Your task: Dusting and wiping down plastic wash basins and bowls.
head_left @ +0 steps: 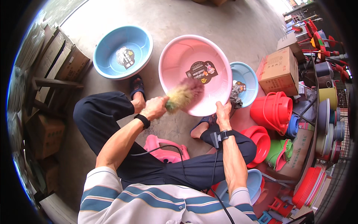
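My left hand is closed round the handle end of a fluffy duster, yellow-green shading to purple and smeared by motion. The duster's head lies over the lower left part of a big pink plastic basin, which is tilted with its inside facing me and has a dark label on its bottom. On the basin's near right rim my right hand keeps a grip. A pale blue basin with a label stands on the floor to the left. Behind the pink one at the right sits a smaller blue basin.
By my right foot is a crumpled grey cloth. Red buckets, red basins, a green basket and a cardboard box crowd the right side. A pink stool stands between my legs. Stacked cartons line the left.
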Action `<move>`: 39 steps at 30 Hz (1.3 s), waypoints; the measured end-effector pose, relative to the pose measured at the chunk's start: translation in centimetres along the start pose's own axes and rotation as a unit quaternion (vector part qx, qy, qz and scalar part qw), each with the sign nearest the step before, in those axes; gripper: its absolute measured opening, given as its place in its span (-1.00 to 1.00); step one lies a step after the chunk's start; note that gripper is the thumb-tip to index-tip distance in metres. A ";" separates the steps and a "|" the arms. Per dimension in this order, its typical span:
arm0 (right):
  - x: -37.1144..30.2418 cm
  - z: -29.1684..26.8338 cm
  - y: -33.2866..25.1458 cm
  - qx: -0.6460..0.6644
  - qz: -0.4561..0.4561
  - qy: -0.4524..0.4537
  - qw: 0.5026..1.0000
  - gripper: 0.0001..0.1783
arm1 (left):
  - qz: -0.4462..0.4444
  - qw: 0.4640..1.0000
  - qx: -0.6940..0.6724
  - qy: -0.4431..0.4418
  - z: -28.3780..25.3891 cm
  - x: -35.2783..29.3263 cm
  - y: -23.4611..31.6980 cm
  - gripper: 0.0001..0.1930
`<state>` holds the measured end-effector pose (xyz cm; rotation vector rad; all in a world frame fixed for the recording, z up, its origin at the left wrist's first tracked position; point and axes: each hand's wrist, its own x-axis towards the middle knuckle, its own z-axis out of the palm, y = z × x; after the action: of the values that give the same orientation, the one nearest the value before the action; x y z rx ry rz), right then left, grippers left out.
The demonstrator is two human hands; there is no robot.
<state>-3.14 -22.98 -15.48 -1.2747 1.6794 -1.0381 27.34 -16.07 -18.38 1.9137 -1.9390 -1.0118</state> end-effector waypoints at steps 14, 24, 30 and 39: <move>0.2 1.2 -0.8 -0.093 -0.110 0.038 0.989 -0.19 | -0.276 0.680 -0.680 -0.013 -2.6 0.3 -4.9 -0.85; -0.5 1.9 -1.8 -0.177 -0.198 0.046 0.963 -0.22 | -0.200 0.493 -0.840 0.107 -6.3 1.3 -2.3 -0.61; -2.9 2.8 -2.8 -0.267 -0.306 0.031 0.913 -0.11 | -0.161 0.488 -0.852 0.097 -8.3 3.5 -2.8 -0.37; -2.0 3.0 -3.4 -0.213 -0.365 0.023 0.906 -0.12 | -0.225 0.468 -0.852 0.067 -6.7 0.9 -3.9 -0.92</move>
<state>1.17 -22.01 -13.18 -2.2949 1.5286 -1.1412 34.35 -18.56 -16.13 0.8846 0.3261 -1.6586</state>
